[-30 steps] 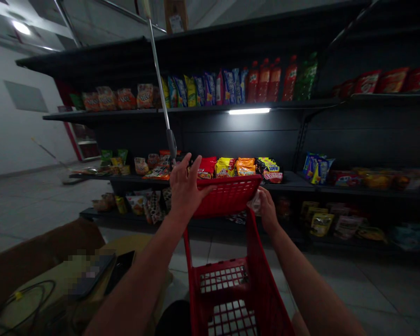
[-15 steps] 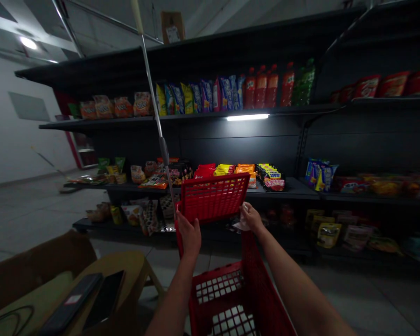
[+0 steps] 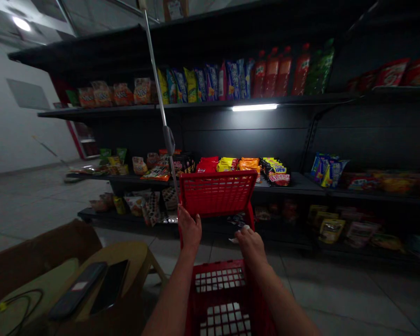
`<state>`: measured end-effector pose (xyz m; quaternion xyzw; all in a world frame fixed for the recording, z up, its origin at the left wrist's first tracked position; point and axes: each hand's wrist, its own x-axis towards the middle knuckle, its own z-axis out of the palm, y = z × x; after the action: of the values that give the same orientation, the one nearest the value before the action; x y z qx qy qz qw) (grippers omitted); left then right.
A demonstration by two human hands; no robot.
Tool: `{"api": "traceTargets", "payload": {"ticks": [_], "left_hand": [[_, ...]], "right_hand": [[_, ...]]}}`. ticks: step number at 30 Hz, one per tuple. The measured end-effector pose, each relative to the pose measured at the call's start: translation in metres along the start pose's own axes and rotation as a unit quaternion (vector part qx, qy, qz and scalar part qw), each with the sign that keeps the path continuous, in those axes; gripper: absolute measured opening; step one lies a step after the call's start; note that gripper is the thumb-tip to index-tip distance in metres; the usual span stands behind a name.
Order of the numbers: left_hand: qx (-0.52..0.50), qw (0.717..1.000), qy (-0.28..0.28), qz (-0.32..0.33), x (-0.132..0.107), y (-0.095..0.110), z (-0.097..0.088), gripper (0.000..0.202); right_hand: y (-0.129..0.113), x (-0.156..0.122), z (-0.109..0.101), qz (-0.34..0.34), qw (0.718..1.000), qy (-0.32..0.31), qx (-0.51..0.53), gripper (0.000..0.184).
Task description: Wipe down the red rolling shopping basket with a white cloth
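Note:
A red plastic shopping cart (image 3: 217, 269) with a grid bottom stands right in front of me, its slotted flap (image 3: 215, 209) tilted up at the far end. My left hand (image 3: 191, 229) is closed round the cart's left side edge, thumb pointing up. My right hand (image 3: 252, 245) is closed on a crumpled white tissue (image 3: 234, 240), of which only small parts show past the fingers. It is at the cart's right side, below the flap; whether the tissue touches the cart there I cannot tell. A metal pole (image 3: 163, 109) rises by the cart's left side.
Dark shelves (image 3: 203, 106) with snack bags, noodle packs (image 3: 227, 163) and soda bottles (image 3: 272, 72) stand beyond the cart. To the left are a stool (image 3: 133, 249) bearing a dark phone (image 3: 110, 287) and another dark device (image 3: 79, 289), and a cardboard box (image 3: 63, 238).
My right hand with the tissue has moved down and nearer to me, from the flap's right edge to the cart's right side. My left hand keeps its place. The view has tilted slightly down.

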<state>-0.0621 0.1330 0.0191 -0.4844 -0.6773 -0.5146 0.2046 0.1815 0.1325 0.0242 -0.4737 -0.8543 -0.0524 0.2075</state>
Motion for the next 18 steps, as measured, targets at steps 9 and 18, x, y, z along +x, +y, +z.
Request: {"api": "traceTargets", "payload": {"ticks": [9,18], "left_hand": [[-0.071,0.995,-0.068,0.008,-0.013,0.022,0.000,0.078],[-0.141,0.986,-0.091,0.006,-0.027,0.067,0.012,0.069]], "right_hand": [[-0.016,-0.072,-0.014,-0.091,0.962,-0.238,0.102,0.023],[0.023,-0.010,-0.064,-0.038,0.967,0.238,0.082,0.064]]}}
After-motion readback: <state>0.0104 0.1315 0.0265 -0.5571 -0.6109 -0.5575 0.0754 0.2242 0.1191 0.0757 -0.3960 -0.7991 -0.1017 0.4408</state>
